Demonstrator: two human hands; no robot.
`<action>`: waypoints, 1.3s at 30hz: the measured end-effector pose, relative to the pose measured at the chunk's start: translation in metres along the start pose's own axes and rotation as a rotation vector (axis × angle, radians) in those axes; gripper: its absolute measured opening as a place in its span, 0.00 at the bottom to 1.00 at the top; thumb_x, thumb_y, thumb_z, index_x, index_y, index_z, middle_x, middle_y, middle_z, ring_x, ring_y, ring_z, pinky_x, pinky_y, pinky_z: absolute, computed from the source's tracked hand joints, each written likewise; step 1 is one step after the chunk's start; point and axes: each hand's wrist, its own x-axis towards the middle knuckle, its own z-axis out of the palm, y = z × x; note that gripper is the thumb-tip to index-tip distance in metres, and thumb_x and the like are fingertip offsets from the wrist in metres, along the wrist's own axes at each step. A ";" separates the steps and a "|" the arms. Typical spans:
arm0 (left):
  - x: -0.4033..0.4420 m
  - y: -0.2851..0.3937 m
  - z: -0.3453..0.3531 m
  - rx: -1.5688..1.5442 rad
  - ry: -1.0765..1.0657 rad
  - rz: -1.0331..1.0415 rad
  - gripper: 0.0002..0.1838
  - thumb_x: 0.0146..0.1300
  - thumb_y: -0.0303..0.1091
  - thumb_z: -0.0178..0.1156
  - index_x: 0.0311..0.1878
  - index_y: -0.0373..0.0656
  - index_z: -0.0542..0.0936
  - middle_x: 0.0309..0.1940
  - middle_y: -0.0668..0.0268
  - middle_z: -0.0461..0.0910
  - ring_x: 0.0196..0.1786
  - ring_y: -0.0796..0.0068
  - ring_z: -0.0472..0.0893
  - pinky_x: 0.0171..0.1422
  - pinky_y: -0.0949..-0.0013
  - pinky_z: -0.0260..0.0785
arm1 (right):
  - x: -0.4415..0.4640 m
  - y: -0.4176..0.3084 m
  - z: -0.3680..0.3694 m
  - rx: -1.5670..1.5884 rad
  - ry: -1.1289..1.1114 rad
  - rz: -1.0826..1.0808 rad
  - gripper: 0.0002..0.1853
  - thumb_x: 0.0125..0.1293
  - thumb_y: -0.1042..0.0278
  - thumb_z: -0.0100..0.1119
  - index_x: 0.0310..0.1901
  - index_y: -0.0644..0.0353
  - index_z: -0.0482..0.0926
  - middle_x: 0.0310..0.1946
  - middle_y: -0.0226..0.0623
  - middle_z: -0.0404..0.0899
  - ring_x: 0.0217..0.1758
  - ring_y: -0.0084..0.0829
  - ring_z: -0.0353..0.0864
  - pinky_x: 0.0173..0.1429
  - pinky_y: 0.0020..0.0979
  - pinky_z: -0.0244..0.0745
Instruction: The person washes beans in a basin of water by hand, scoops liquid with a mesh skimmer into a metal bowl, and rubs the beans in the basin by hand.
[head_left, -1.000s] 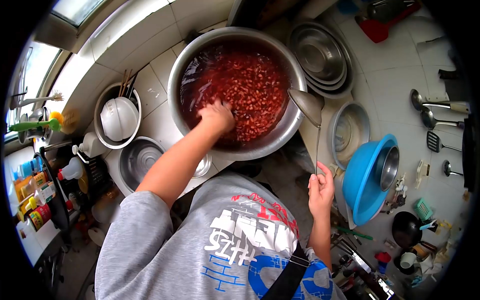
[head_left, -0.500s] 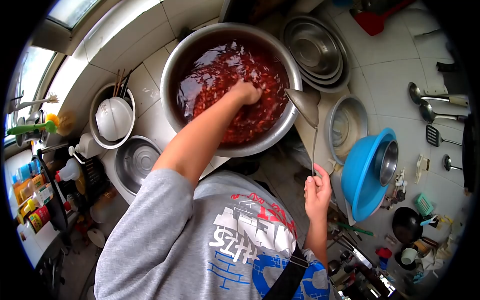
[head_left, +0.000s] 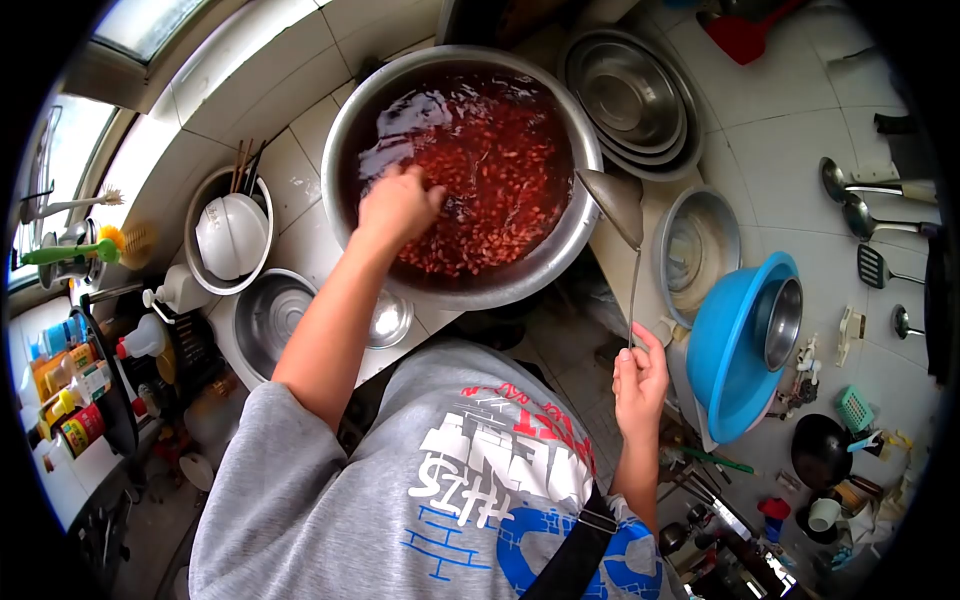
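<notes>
Smooth metal basin [head_left: 545, 265] (softly glossy)

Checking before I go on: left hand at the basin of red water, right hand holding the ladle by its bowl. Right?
Not by its bowl: the head view shows the right hand holding the ladle by its handle. The rest stands.

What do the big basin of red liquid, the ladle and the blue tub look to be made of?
Big basin: bare metal, dull silvery finish, perhaps aluminium or steel; its grey wall shows soft highlights.
Ladle: likely metal, given its grey sheen and thin handle.
Blue tub: probably plastic, smooth and slightly glossy, judging by its even, bright colour.
</notes>
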 end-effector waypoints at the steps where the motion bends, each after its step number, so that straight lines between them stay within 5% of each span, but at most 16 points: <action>1: 0.004 -0.004 -0.001 0.023 0.023 -0.107 0.31 0.70 0.57 0.56 0.68 0.45 0.73 0.67 0.44 0.69 0.64 0.44 0.77 0.67 0.50 0.72 | -0.001 -0.003 0.000 0.007 0.009 0.015 0.20 0.76 0.72 0.53 0.66 0.66 0.68 0.26 0.25 0.72 0.25 0.12 0.65 0.28 0.17 0.59; 3: 0.024 -0.017 0.004 -0.027 0.007 -0.277 0.36 0.70 0.60 0.54 0.73 0.47 0.65 0.72 0.42 0.61 0.67 0.37 0.72 0.68 0.44 0.70 | -0.001 -0.006 0.000 0.025 0.018 0.034 0.20 0.76 0.72 0.54 0.65 0.67 0.69 0.25 0.25 0.72 0.26 0.13 0.66 0.29 0.17 0.60; 9: 0.108 -0.014 0.062 -0.408 0.005 -0.379 0.45 0.70 0.68 0.39 0.80 0.43 0.56 0.75 0.26 0.48 0.77 0.32 0.59 0.81 0.49 0.53 | -0.003 -0.006 0.000 0.045 0.006 0.045 0.20 0.76 0.73 0.54 0.66 0.65 0.68 0.26 0.25 0.72 0.24 0.11 0.65 0.26 0.16 0.57; 15: 0.119 0.040 0.074 -0.677 -0.239 -0.232 0.44 0.72 0.64 0.41 0.75 0.33 0.63 0.75 0.43 0.61 0.79 0.48 0.59 0.81 0.57 0.52 | -0.006 -0.001 0.001 0.050 -0.012 0.045 0.22 0.76 0.73 0.53 0.68 0.63 0.66 0.27 0.25 0.72 0.22 0.09 0.62 0.23 0.15 0.55; 18: 0.100 0.072 0.073 -0.984 -0.431 -0.290 0.41 0.74 0.65 0.43 0.77 0.41 0.64 0.77 0.51 0.61 0.79 0.52 0.60 0.81 0.49 0.50 | -0.005 -0.001 0.002 0.050 -0.019 0.037 0.21 0.76 0.73 0.53 0.68 0.63 0.66 0.27 0.25 0.72 0.22 0.09 0.62 0.23 0.15 0.55; 20: 0.129 0.066 0.115 -1.263 -0.769 -0.298 0.38 0.76 0.64 0.41 0.78 0.46 0.63 0.79 0.54 0.59 0.81 0.52 0.56 0.81 0.39 0.45 | -0.005 -0.004 0.003 0.051 -0.024 0.035 0.21 0.76 0.72 0.53 0.68 0.63 0.66 0.27 0.25 0.72 0.22 0.09 0.62 0.23 0.15 0.55; 21: 0.085 0.083 0.059 -1.286 -0.868 -0.327 0.40 0.75 0.65 0.41 0.80 0.47 0.57 0.80 0.55 0.57 0.80 0.50 0.57 0.77 0.31 0.46 | -0.005 -0.007 0.003 0.053 -0.014 0.041 0.21 0.76 0.72 0.53 0.67 0.64 0.67 0.26 0.25 0.72 0.22 0.10 0.63 0.24 0.15 0.56; 24: 0.074 0.087 0.030 -1.279 -0.876 -0.068 0.38 0.76 0.64 0.41 0.79 0.50 0.59 0.80 0.51 0.53 0.80 0.44 0.54 0.74 0.24 0.48 | -0.005 -0.014 0.002 0.069 0.009 0.054 0.20 0.76 0.72 0.54 0.66 0.65 0.68 0.25 0.25 0.72 0.23 0.11 0.64 0.26 0.16 0.57; 25: 0.072 0.090 0.019 -1.228 -0.831 -0.082 0.40 0.76 0.66 0.39 0.81 0.52 0.55 0.81 0.46 0.42 0.82 0.42 0.46 0.76 0.25 0.46 | -0.005 -0.014 0.001 0.080 0.012 0.057 0.20 0.76 0.72 0.54 0.66 0.65 0.68 0.25 0.25 0.72 0.23 0.11 0.64 0.26 0.16 0.57; 26: 0.064 0.092 -0.013 -1.047 -0.845 0.020 0.41 0.75 0.67 0.41 0.81 0.51 0.54 0.79 0.39 0.44 0.77 0.37 0.58 0.70 0.31 0.66 | -0.006 -0.014 0.001 0.093 0.012 0.060 0.20 0.76 0.72 0.54 0.66 0.65 0.68 0.25 0.25 0.72 0.23 0.11 0.64 0.26 0.16 0.56; 28: 0.044 0.096 -0.067 -0.729 -0.688 0.160 0.42 0.74 0.68 0.43 0.80 0.49 0.56 0.78 0.40 0.52 0.69 0.40 0.72 0.56 0.44 0.83 | -0.006 -0.013 -0.001 0.092 0.011 0.067 0.20 0.76 0.72 0.54 0.66 0.65 0.68 0.26 0.25 0.72 0.23 0.11 0.63 0.25 0.16 0.56; 30: 0.029 0.098 -0.108 -0.488 -0.470 0.226 0.41 0.73 0.67 0.45 0.78 0.46 0.62 0.73 0.41 0.62 0.62 0.45 0.79 0.44 0.54 0.88 | -0.004 -0.013 -0.002 0.100 0.010 0.070 0.20 0.76 0.72 0.54 0.66 0.65 0.68 0.26 0.25 0.72 0.23 0.10 0.63 0.25 0.16 0.55; 39: -0.020 0.045 -0.180 -0.495 0.191 0.577 0.30 0.74 0.58 0.55 0.65 0.42 0.78 0.54 0.58 0.83 0.57 0.67 0.83 0.55 0.62 0.80 | 0.001 -0.016 -0.003 0.142 -0.012 0.048 0.20 0.77 0.73 0.51 0.67 0.65 0.67 0.27 0.27 0.72 0.22 0.10 0.61 0.24 0.15 0.53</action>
